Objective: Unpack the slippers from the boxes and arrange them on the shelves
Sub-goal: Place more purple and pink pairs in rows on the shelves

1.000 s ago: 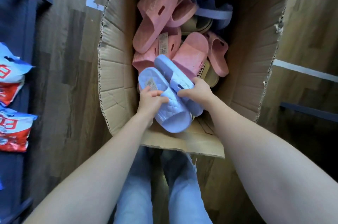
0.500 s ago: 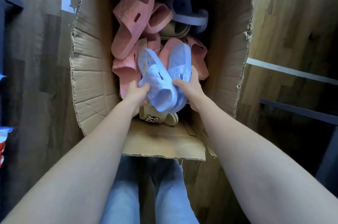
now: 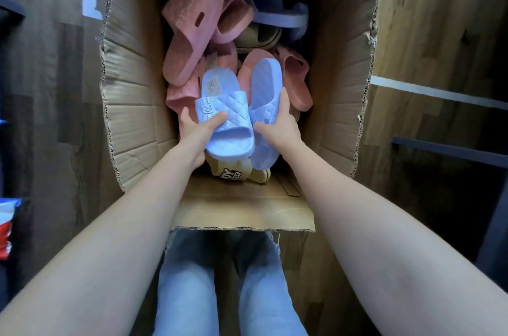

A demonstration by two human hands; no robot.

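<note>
Head view. Step in hand: extraction. At the near end of the cardboard box [image 3: 132,105], the left hand [image 3: 196,129] grips one pale blue slipper [image 3: 225,116] across its strap. The right hand [image 3: 277,127] clasps the second blue slipper [image 3: 265,88] by its edge. More pink slippers [image 3: 189,25] lie toward the box's far end. Next move, as judged: lift the pair clear of the box walls and carry it to a shelf.

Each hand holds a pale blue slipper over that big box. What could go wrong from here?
1. The left hand grips the labelled blue slipper only by its strap, and the right hand holds the second blue slipper by one edge; either might drop back into the cardboard box.
2. The two overlap, so one might knock the other loose.
3. The yellow slipper right beneath might get dragged up.
</note>
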